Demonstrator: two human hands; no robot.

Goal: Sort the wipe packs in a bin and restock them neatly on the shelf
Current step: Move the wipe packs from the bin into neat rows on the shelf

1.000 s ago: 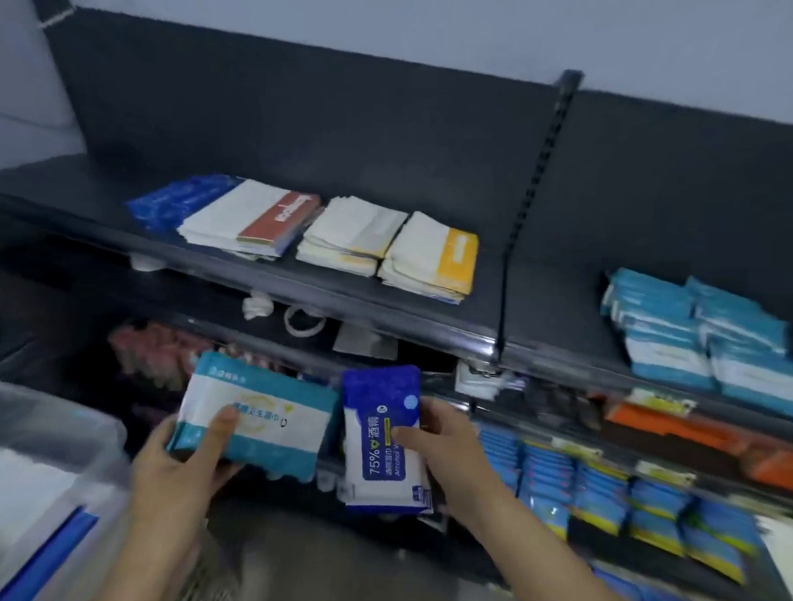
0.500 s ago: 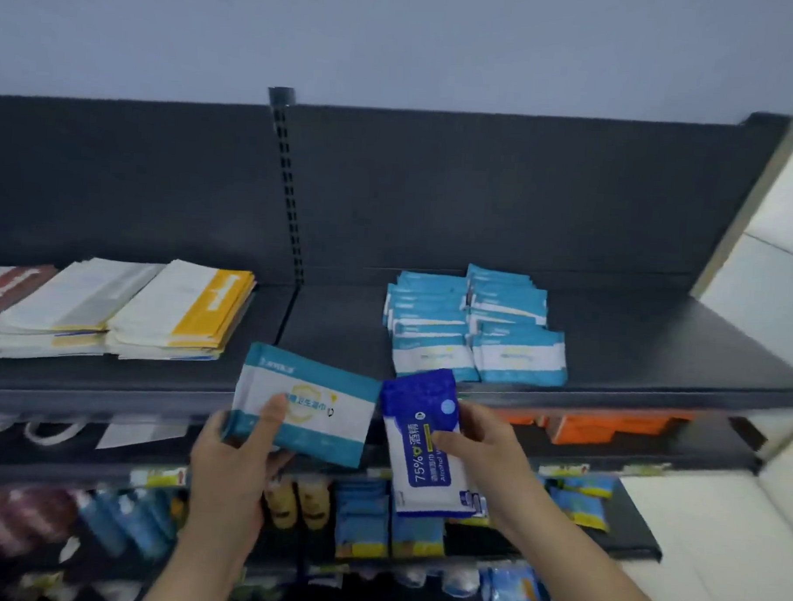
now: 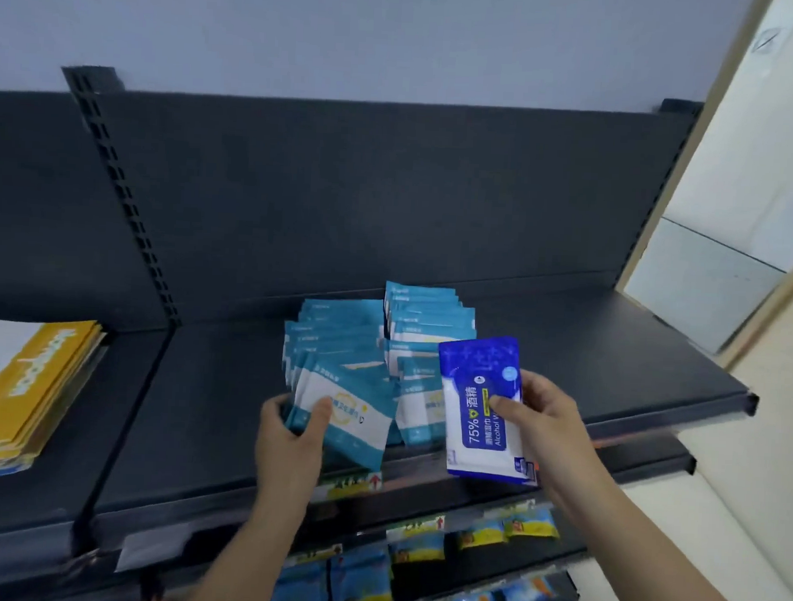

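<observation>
**A person holds a wipe pack in each hand at a dark store shelf**

Head view: the left hand [image 3: 289, 436] pinches a teal-and-white wipe pack [image 3: 357, 419] in its grip, thumb on the face. The pack is tilted over the front of the teal pack pile [image 3: 338, 334] lying on the shelf [image 3: 610, 368]; whether it touches the pile cannot be told. Just right of the pile's front, the right hand [image 3: 548, 420] pinches a blue alcohol wipe pack [image 3: 477, 394] marked 75%, held upright, thumb across the label. Well left of the pile lies a stack of yellow-and-white packs [image 3: 32, 384]. Below the pile, blue-and-yellow packets [image 3: 359, 580] line the lower shelves.
</observation>
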